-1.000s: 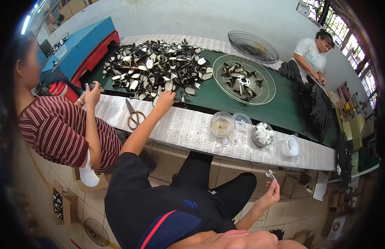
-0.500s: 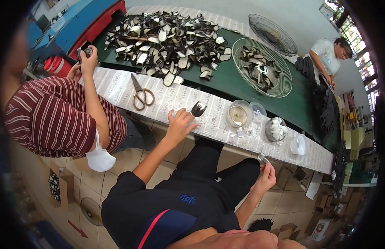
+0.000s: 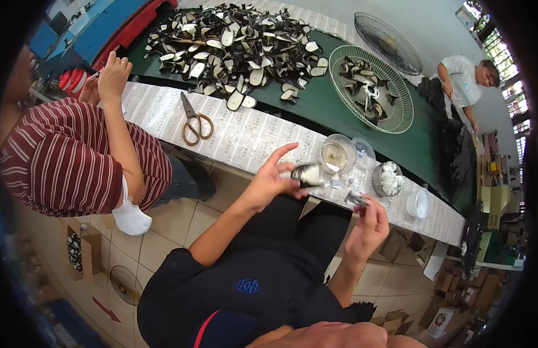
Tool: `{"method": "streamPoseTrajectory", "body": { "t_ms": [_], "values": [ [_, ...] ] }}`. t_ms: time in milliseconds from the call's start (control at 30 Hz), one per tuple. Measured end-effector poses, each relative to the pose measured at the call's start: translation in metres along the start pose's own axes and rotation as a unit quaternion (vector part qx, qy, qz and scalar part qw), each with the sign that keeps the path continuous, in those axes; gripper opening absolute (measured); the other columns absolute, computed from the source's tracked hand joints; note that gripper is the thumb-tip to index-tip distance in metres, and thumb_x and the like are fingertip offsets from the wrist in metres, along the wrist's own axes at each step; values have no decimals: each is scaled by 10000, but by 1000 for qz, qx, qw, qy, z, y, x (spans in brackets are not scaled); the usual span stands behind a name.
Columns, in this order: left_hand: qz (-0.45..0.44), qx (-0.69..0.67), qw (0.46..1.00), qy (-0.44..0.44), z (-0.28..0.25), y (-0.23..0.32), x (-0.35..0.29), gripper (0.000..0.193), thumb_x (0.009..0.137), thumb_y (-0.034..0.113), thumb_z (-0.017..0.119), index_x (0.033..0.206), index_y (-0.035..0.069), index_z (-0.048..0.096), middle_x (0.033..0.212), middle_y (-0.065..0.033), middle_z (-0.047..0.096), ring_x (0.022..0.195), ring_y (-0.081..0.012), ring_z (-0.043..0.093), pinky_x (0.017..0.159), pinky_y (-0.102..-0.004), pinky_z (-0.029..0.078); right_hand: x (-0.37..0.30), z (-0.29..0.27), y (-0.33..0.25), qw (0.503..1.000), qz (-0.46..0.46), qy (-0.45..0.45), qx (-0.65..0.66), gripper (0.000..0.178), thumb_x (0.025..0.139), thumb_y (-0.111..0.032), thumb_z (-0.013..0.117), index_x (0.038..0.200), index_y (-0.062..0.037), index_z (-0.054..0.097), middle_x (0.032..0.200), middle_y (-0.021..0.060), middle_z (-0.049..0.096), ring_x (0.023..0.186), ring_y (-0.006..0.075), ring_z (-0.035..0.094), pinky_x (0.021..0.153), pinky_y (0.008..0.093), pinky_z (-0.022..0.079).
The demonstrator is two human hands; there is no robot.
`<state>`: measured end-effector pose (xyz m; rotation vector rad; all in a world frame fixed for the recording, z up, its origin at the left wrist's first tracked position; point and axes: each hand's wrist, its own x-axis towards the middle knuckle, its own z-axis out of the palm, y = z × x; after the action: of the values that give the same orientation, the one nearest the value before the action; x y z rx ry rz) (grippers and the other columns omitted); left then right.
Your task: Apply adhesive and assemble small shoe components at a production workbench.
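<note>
Between the thumb and fingers of my left hand [image 3: 268, 187] is a small black piece with a cream-white flat face [image 3: 308, 175], like a little shoe part, blurred by motion. My right hand [image 3: 367, 229] pinches a small silver metal tool [image 3: 356, 199] near the table's front edge; its exact kind is unclear. Both hands are close together over that edge. Just beyond them stands a clear round tub [image 3: 337, 153], its contents hard to make out. A steel bowl of white balls [image 3: 389, 180] and a small white plastic cup [image 3: 419, 203] are to its right.
Brass-handled scissors [image 3: 195, 124] lie to the left on the paper-covered strip [image 3: 240, 139]. Similar black-and-white pieces form a large pile [image 3: 234, 52] on the green tabletop. A wire basket [image 3: 334, 87] holds more. Co-workers in a striped shirt [image 3: 71, 156] and a white shirt [image 3: 459, 75] flank me.
My left hand has picked up the black piece from the paper strip and turned rightward with it. My right hand has brought the metal tool slightly left and up, closer to the piece.
</note>
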<state>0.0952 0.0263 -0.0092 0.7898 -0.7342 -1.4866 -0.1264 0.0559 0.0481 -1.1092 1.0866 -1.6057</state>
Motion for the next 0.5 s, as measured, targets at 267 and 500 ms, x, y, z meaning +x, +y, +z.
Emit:
{"method": "streamPoseTrajectory", "body": {
  "t_ms": [267,500],
  "values": [
    [-158,-144,971,-106,29,-14,-38,384,766,101,774,1086,9,582,943,-126,676,765,-234,692,675,-331,595,-9,-5,-48,934,-280,-78,-208,176,878,-151,622,897,24,622,876,195,671,728,270,610,660,337,492],
    [-149,-140,972,-115,58,-48,-32,356,818,148,739,1095,-28,600,999,-117,667,894,-219,674,800,-354,575,-14,-31,-50,893,-306,-119,-308,158,813,-78,691,942,7,660,935,154,673,745,263,618,651,335,484]
  ]
}}
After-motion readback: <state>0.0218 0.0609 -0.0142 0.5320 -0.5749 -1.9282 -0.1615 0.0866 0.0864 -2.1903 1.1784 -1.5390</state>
